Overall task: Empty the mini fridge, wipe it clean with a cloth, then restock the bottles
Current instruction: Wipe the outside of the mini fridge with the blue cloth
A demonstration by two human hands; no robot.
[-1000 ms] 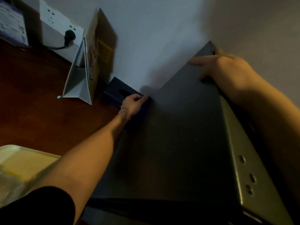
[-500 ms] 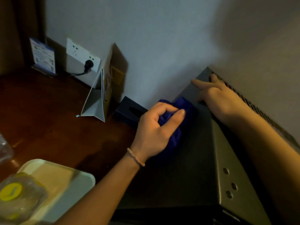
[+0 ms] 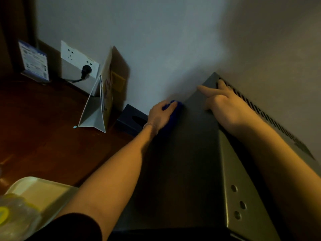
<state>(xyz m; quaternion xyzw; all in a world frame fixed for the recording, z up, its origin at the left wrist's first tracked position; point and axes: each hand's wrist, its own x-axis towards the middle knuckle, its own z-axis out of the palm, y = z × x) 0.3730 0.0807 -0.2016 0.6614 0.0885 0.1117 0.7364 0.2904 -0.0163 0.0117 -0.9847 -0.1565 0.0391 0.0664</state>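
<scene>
Since half a second ago, the left hand (image 3: pixel 160 113) has slid the blue cloth (image 3: pixel 174 110) farther back along the mini fridge (image 3: pixel 184 171) top to its rear left corner by the wall, fingers curled over the cloth. Nearest, a cream tray (image 3: pixel 41 190) holds a clear plastic packet (image 3: pixel 15 216) with a yellow mark. It sits on the dark wooden table (image 3: pixel 43 136). Farther on, the right hand (image 3: pixel 224 105) rests flat on the fridge's back right edge, fingers straight, beside the vent slots (image 3: pixel 257 112). Beyond stand a dark tissue box (image 3: pixel 130 119), a folded paper bag (image 3: pixel 99 105), a wall socket (image 3: pixel 78 61) with a black plug (image 3: pixel 86 70), and a blue card (image 3: pixel 33 61).
</scene>
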